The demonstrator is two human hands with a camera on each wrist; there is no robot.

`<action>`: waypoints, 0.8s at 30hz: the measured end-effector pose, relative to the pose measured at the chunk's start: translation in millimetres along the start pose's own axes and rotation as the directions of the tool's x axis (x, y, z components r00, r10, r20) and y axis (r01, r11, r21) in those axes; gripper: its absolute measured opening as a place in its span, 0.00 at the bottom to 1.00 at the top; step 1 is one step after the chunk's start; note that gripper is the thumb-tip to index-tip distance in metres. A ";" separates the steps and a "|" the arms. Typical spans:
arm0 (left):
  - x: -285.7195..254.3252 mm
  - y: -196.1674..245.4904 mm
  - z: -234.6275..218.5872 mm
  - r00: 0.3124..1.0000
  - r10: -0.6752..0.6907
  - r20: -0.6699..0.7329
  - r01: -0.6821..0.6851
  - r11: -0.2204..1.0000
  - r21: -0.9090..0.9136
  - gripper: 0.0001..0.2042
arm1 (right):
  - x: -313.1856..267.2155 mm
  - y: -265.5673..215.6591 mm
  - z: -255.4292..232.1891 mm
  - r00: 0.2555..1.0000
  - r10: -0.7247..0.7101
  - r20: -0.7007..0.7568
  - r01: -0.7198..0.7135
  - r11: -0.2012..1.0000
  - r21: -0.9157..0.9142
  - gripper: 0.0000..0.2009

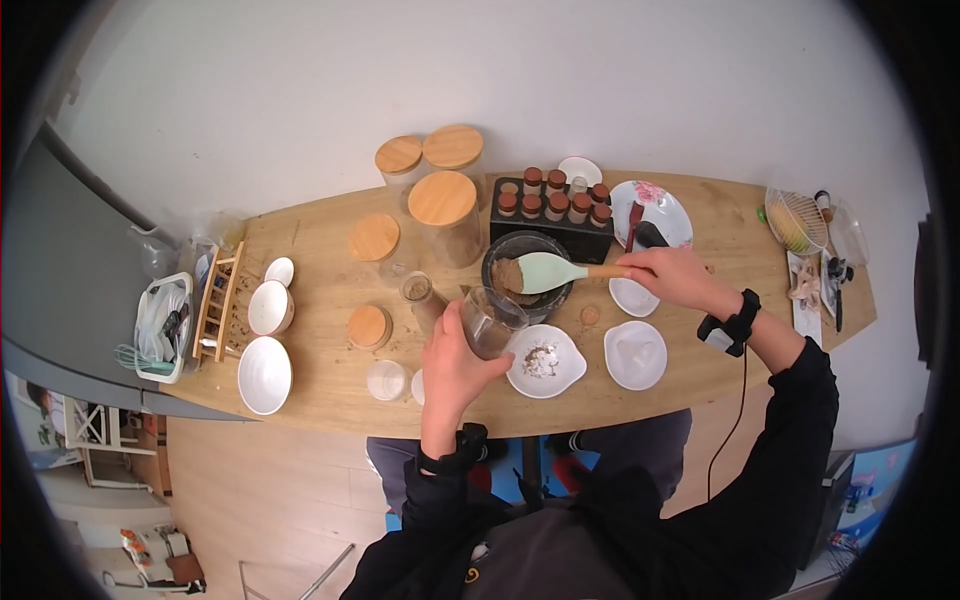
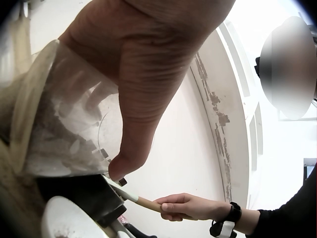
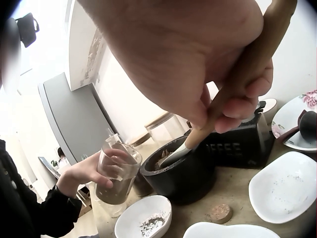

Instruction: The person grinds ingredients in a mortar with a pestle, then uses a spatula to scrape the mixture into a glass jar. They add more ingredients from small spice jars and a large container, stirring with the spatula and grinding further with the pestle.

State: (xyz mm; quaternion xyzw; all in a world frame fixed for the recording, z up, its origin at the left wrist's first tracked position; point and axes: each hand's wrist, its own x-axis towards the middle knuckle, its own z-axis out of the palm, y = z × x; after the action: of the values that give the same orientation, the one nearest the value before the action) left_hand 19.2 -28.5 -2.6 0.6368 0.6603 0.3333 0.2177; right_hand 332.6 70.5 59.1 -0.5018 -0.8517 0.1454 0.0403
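Note:
My left hand (image 1: 455, 368) grips a clear glass jar (image 1: 488, 328), its thumb and fingers spread around the wall. Brownish material shows through the glass in the right wrist view. My right hand (image 1: 675, 277) holds a spatula by its wooden handle (image 3: 237, 79). The pale green spatula head (image 1: 548, 272) dips into a black mortar (image 3: 181, 178), over brown powder (image 1: 507, 274). The jar's mouth is close beside the mortar. Just in front stands a white spouted bowl (image 1: 565, 383) with powder traces inside. A narrow glass bottle (image 1: 424, 300) of brown powder is left of the jar.
Behind the mortar stands a black rack (image 1: 560, 238) of small brown-capped jars. Wood-lidded canisters (image 1: 445, 235) cluster at the back left. White bowls (image 1: 636, 375) and a cork stopper (image 1: 590, 316) lie to the right, a floral plate (image 1: 675, 215) beyond. More bowls (image 1: 265, 375) sit far left.

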 end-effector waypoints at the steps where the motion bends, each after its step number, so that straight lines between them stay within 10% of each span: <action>1: 0.2 -0.6 0.1 1.000 -0.010 0.008 0.010 1.000 0.000 0.44 | -2.6 1.3 0.0 1.000 0.017 0.004 -0.017 0.999 0.031 0.13; 9: 0.2 0.8 0.7 1.000 -0.016 0.015 0.016 1.000 0.003 0.44 | -29.7 -2.0 -12.0 0.985 0.028 -0.169 -0.009 0.993 0.114 0.12; 15: -0.8 4.5 -0.1 1.000 -0.001 0.021 0.001 1.000 0.021 0.44 | -44.1 -46.6 -32.8 0.822 -0.464 -0.331 0.263 0.824 -0.503 0.14; 18: -2.0 5.7 -0.1 1.000 0.005 0.015 -0.006 1.000 0.017 0.44 | -39.5 -48.0 -37.9 0.726 -0.563 -0.395 0.217 0.733 -0.645 0.15; 24: -3.3 0.5 -1.5 1.000 0.020 -0.006 -0.020 1.000 0.004 0.44 | -21.2 -31.1 -42.5 0.759 -0.489 -0.429 0.156 0.776 -0.611 0.18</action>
State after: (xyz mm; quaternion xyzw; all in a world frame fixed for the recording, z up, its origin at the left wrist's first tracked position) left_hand 18.7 -32.0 -1.7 0.6428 0.6553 0.3359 0.2112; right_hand 325.9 46.8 110.2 -0.3499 -0.8814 -0.2658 0.1734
